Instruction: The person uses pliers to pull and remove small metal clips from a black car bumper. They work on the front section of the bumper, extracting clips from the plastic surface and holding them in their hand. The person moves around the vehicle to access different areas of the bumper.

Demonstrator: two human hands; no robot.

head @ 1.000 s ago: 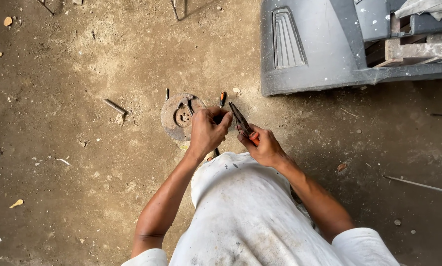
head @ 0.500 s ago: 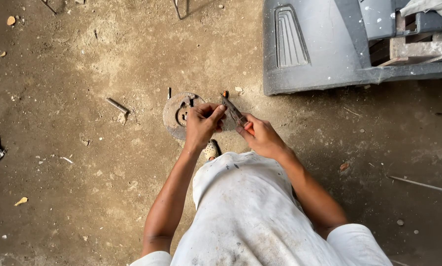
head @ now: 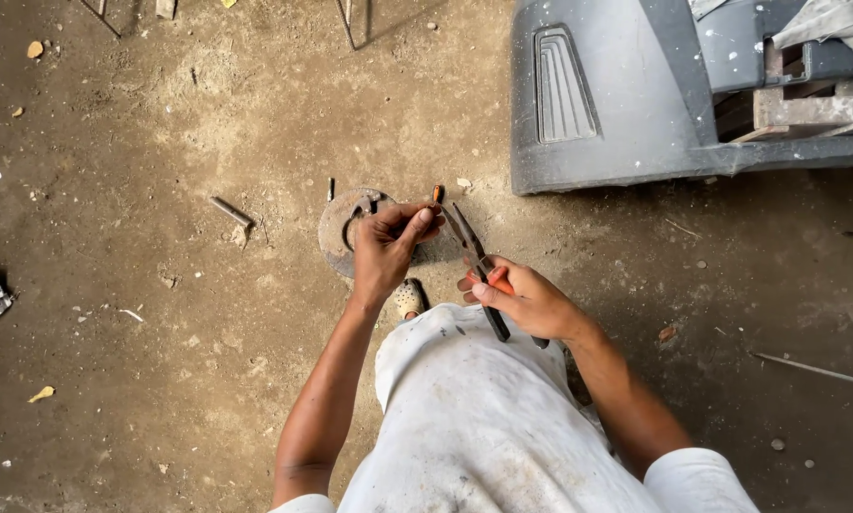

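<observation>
While the left hand [head: 386, 249] pinches a small orange-tipped piece [head: 437, 195] over the rusty round disc [head: 336, 233] on the dirt floor [head: 160, 361], the right hand [head: 526, 302] grips dark pliers [head: 474, 261], tips near that piece. Grey plastic panel [head: 616, 95] beyond.

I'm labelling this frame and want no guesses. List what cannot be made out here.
- Head view: part of the round rusty metal disc on the dirt floor is covered by the left hand.
- Whatever the left hand's fingertips pinch is too small to identify.
- The orange-handled pliers are partly hidden in the right hand.
- The grey plastic panel is cut off by the top and right edges.
</observation>
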